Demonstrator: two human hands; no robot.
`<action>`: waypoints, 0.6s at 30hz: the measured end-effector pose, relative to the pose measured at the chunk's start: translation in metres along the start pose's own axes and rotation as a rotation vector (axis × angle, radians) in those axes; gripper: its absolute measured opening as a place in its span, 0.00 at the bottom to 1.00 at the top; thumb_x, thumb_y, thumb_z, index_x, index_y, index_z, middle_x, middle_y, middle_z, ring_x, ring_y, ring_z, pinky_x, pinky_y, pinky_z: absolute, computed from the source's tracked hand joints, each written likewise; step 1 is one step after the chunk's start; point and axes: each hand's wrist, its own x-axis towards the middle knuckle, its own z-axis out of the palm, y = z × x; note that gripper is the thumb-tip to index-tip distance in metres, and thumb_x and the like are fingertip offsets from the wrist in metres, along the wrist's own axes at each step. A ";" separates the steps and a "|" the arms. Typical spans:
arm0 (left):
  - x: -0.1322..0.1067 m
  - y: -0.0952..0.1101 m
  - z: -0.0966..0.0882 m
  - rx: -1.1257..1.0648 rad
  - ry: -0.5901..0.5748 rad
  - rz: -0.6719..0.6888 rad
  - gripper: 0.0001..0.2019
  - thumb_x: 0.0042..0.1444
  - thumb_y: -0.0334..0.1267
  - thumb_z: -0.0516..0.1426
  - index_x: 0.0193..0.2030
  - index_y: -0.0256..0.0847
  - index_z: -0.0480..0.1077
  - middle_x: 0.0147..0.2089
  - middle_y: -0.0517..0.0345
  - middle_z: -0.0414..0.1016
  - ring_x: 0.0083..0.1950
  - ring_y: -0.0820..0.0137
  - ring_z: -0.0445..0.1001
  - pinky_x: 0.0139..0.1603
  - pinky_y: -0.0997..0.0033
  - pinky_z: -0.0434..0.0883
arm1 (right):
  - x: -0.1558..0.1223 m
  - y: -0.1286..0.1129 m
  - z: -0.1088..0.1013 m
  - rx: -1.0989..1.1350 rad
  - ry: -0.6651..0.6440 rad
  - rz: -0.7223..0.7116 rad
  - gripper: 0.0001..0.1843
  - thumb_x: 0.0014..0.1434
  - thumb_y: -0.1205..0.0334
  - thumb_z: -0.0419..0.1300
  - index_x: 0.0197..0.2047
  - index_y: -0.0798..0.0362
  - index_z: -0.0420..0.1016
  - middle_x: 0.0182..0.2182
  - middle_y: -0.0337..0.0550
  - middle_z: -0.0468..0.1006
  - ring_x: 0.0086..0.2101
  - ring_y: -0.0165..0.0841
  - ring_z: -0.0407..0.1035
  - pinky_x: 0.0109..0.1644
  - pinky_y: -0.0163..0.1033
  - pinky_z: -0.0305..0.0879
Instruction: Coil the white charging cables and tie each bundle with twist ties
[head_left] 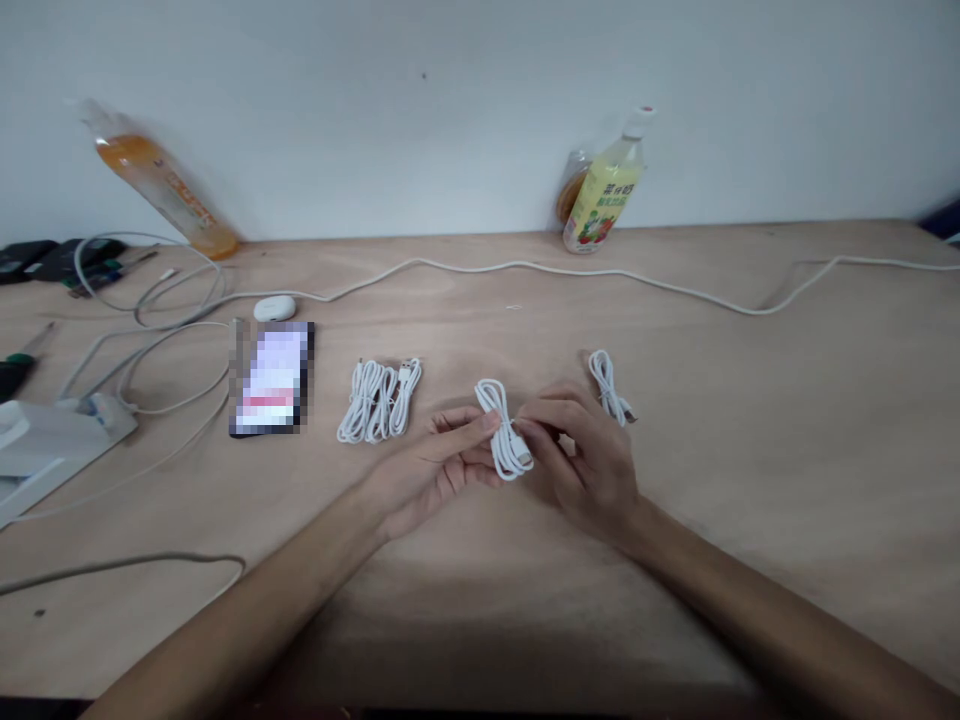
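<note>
My left hand [439, 460] and my right hand [581, 460] meet over the middle of the wooden table [787, 420]. Between them they pinch a coiled white cable [504, 425], fingers closed on it from both sides. A second small coil of white cable [609, 385] lies just beyond my right hand. To the left of my left hand lie bundled white cables [379, 400] side by side.
A phone [271, 378] lies left of the bundles, a white earbud case [274, 308] behind it. Two drink bottles [161, 180] [606, 190] lean at the wall. A long white cord [525, 268] crosses the table. A power strip [45, 440] and loose wires sit far left.
</note>
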 end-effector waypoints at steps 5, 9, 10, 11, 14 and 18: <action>-0.002 0.003 0.001 -0.037 -0.036 -0.075 0.13 0.57 0.38 0.77 0.40 0.35 0.81 0.33 0.58 0.84 0.27 0.76 0.79 0.28 0.81 0.78 | -0.004 -0.004 0.001 0.001 0.028 0.033 0.08 0.74 0.65 0.62 0.43 0.43 0.81 0.33 0.43 0.82 0.32 0.38 0.74 0.34 0.45 0.70; -0.003 0.005 0.000 0.073 -0.029 -0.004 0.27 0.59 0.39 0.76 0.63 0.40 0.76 0.34 0.58 0.86 0.28 0.70 0.83 0.30 0.75 0.80 | -0.005 -0.007 0.004 0.123 0.047 0.181 0.09 0.73 0.62 0.63 0.38 0.45 0.77 0.27 0.38 0.76 0.25 0.33 0.67 0.28 0.40 0.65; -0.003 0.006 0.000 0.124 -0.037 0.030 0.32 0.61 0.42 0.75 0.69 0.42 0.73 0.34 0.57 0.86 0.29 0.67 0.85 0.31 0.73 0.81 | -0.004 -0.008 0.005 0.159 0.050 0.230 0.09 0.72 0.62 0.63 0.37 0.46 0.75 0.26 0.36 0.75 0.24 0.31 0.66 0.27 0.38 0.63; -0.003 0.005 -0.001 0.189 -0.040 0.072 0.33 0.63 0.44 0.73 0.72 0.43 0.71 0.33 0.57 0.86 0.30 0.65 0.85 0.32 0.70 0.82 | -0.003 -0.008 0.006 0.191 0.054 0.275 0.10 0.72 0.63 0.63 0.36 0.46 0.73 0.25 0.35 0.74 0.23 0.30 0.64 0.26 0.37 0.61; -0.004 0.003 0.000 0.489 0.049 0.295 0.20 0.70 0.47 0.66 0.64 0.42 0.78 0.34 0.56 0.85 0.33 0.64 0.85 0.36 0.67 0.82 | -0.001 -0.008 0.007 0.242 0.078 0.394 0.11 0.68 0.62 0.64 0.33 0.47 0.69 0.23 0.32 0.69 0.22 0.28 0.62 0.24 0.34 0.58; -0.007 0.000 0.004 0.957 0.204 0.691 0.08 0.65 0.38 0.68 0.50 0.46 0.87 0.49 0.51 0.85 0.45 0.64 0.84 0.51 0.64 0.81 | 0.002 -0.003 0.007 0.299 0.109 0.500 0.12 0.65 0.58 0.66 0.31 0.47 0.69 0.24 0.32 0.68 0.24 0.28 0.60 0.25 0.34 0.57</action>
